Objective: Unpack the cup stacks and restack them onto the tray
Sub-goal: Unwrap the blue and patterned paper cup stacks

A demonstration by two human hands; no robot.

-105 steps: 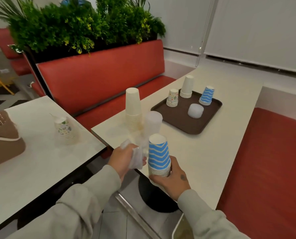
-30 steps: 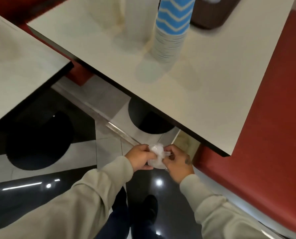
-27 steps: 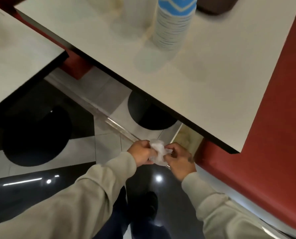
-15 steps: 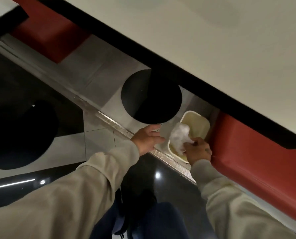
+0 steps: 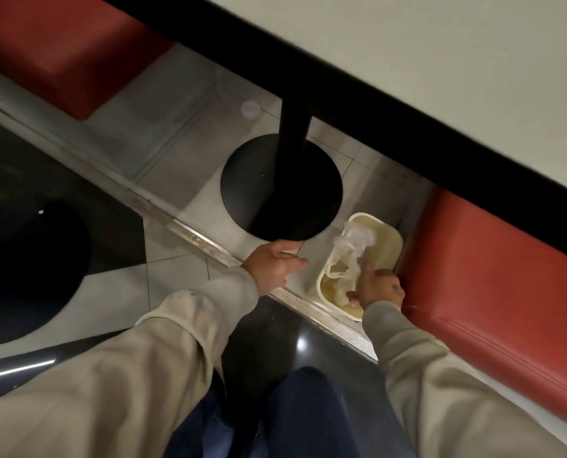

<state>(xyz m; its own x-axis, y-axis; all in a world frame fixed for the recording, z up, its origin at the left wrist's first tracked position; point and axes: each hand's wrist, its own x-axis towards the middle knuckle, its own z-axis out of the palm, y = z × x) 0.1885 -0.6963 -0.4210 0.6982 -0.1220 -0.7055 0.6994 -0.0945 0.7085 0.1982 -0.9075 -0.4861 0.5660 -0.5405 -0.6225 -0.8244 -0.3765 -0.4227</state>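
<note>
Under the counter [image 5: 440, 67], over the bin [image 5: 386, 242]: plastic wrapper [image 5: 351, 256], balled half a second ago, now hangs unfurled at the right grip [image 5: 379, 287]; I cannot tell if pinched; left grip [image 5: 275, 266] empty, fingers loose.

Two hands [image 5: 275, 264] [image 5: 379, 287], one bin [image 5: 386, 249], one wrapper [image 5: 351, 252]
</note>
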